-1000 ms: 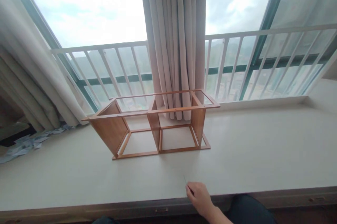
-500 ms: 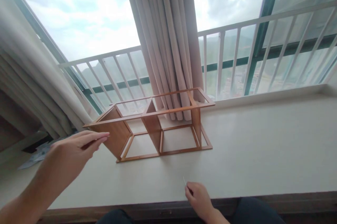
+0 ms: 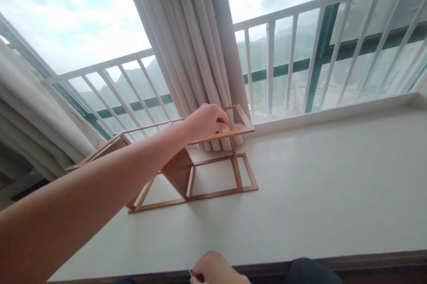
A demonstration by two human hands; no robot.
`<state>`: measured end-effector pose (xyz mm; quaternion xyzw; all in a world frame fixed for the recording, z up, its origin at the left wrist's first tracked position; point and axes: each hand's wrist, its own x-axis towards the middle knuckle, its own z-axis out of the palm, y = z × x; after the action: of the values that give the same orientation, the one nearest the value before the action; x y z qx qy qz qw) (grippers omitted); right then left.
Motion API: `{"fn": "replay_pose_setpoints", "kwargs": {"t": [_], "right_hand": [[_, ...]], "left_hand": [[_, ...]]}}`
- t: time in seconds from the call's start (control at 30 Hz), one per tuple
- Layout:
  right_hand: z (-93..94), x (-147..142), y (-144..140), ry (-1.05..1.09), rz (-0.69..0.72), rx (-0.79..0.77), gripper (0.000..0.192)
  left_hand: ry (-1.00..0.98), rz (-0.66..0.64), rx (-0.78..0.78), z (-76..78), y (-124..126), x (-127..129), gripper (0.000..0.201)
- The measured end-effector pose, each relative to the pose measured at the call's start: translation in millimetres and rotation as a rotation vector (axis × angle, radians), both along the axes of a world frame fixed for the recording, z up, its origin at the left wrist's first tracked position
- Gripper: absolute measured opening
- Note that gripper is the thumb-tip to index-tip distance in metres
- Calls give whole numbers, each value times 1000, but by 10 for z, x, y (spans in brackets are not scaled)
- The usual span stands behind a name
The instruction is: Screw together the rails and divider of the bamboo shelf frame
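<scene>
A brown wooden rack frame [image 3: 213, 195] lies on its side on the white surface, with upright panels between its rails. My left hand [image 3: 208, 121] reaches across the rack, and its closed fingertips are at the top rail near the right-hand crosspiece. Anything small within those fingers is hidden from view. Low at the front edge, my right hand [image 3: 215, 268] is closed around a thin silvery rod [image 3: 188, 269], whose tip sticks out to the left. My left forearm covers much of the rack's left part.
The white ledge [image 3: 320, 177] runs along the window. A grey-beige curtain [image 3: 193, 52] hangs directly behind the rack, another curtain [image 3: 33, 110] at the left. White railings [image 3: 270, 70] stand before the glass. My dark-clothed knee [image 3: 310, 271] is below the front edge.
My left hand has gone from the rack's left end to the right part of its top rail. My right hand has moved left and lower with the rod. The view has shifted.
</scene>
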<state>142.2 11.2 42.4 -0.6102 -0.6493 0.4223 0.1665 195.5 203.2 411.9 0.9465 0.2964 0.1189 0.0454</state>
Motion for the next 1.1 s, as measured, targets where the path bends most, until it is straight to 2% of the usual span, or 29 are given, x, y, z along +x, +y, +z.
{"fn": "replay_pose_setpoints", "kwargs": {"t": [0.07,0.17,0.37,0.57,0.7,0.8,1.0,1.1], "right_hand": [[37,-4,10,-18,-37,-60,26],[41,-32,36,10,-26,-53,26],[5,-109,56,-6,3,-64,17],[75,-64,34,-25,-3,-113,22],[-10,-89,30,101,46,-33,15],[-27,-107,17,90,30,-33,13],[141,-51,-36,41,-30,-70,17],[189,-30,-54,63,-13,-55,18]], "left_hand": [[6,-8,-1,-49,62,72,16],[31,-1,8,-72,111,113,12],[72,-43,6,-57,131,176,15],[157,-89,39,-22,136,210,19],[200,-127,94,-50,107,244,21],[221,-162,103,-63,91,286,25],[114,-17,0,-64,92,249,2],[76,-19,21,-100,63,175,6]]}}
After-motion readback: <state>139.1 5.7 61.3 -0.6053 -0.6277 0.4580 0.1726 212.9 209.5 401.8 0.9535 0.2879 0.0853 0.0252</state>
